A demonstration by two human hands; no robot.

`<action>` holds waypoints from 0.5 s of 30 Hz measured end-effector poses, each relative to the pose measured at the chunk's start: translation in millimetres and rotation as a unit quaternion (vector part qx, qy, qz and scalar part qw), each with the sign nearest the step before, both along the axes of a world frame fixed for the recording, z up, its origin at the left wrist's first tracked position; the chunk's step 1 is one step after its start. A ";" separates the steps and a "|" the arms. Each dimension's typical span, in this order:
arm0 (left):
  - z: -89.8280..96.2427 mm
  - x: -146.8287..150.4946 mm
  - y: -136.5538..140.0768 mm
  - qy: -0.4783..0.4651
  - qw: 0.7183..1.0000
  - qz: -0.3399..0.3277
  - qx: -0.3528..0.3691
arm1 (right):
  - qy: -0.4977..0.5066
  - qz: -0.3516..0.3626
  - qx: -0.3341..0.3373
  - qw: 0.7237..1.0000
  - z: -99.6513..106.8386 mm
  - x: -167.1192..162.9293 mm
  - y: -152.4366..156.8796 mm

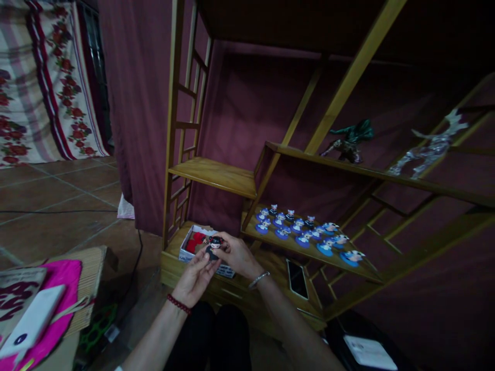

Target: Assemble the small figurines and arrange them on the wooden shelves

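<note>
Between my two hands is a small doll figurine with black hair, red hair ornaments and a dark body. My left hand, a red bead bracelet at its wrist, grips the figurine low down from the left. From the right, my right hand, with a silver bangle, holds its side with the fingers. Just behind them an open cardboard box rests on the low wooden surface, with something red inside. My hands hide part of the box.
On the shelf to the right stand several small purple-and-white figurines. A dark-screened phone lies below them. Higher up are a green figure and a clear, shiny figure. A bare wooden shelf juts out above the box.
</note>
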State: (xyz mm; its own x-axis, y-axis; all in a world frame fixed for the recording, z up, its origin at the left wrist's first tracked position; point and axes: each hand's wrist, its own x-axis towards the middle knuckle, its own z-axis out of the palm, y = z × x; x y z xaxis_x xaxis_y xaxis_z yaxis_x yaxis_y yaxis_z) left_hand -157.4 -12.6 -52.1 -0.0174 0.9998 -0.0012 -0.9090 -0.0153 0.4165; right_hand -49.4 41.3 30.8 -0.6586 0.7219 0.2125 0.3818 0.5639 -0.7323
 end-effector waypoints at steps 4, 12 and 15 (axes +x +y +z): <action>4.9 -0.3 -2.4 0.005 1.000 0.010 0.010 | -0.006 -0.003 0.009 1.000 0.2 -0.5 -0.6; 7.4 -0.8 -4.6 0.022 0.999 0.015 0.035 | -0.046 -0.008 0.081 0.996 6.5 -0.9 -4.3; 6.3 -1.5 -4.2 0.026 0.999 0.015 0.039 | -0.047 -0.009 0.099 0.994 5.3 -1.4 -4.1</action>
